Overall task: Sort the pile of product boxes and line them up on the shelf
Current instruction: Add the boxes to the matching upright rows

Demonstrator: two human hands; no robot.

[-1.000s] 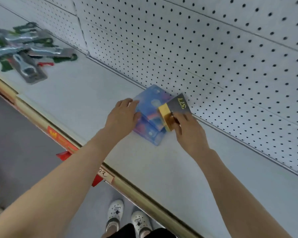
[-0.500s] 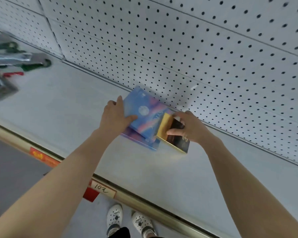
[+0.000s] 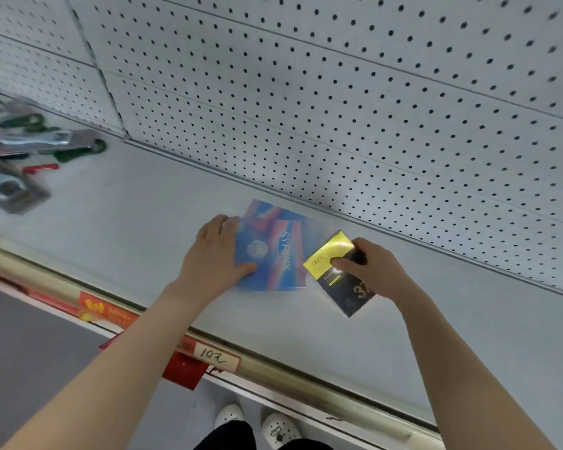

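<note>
Shelf (image 3: 143, 222): smooth matt grey, painted-metal look. Pegboard back panel (image 3: 306, 92): same matt finish, perforated. Blue boxes (image 3: 273, 254): glossy printed card. Black-and-yellow box (image 3: 330, 250): glossy, yellow end glaring. Front rail (image 3: 290, 378): shiny metal. Price tag (image 3: 213, 357): matt paper. Packaged tools (image 3: 30, 141): silvery sheen, blurred.

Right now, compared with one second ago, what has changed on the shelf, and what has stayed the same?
The right hand took hold of the black and yellow box, lifted it off the blue boxes and brought it to their right, face up. The left hand stayed on the blue boxes; the packaged tools far left did not move.
</note>
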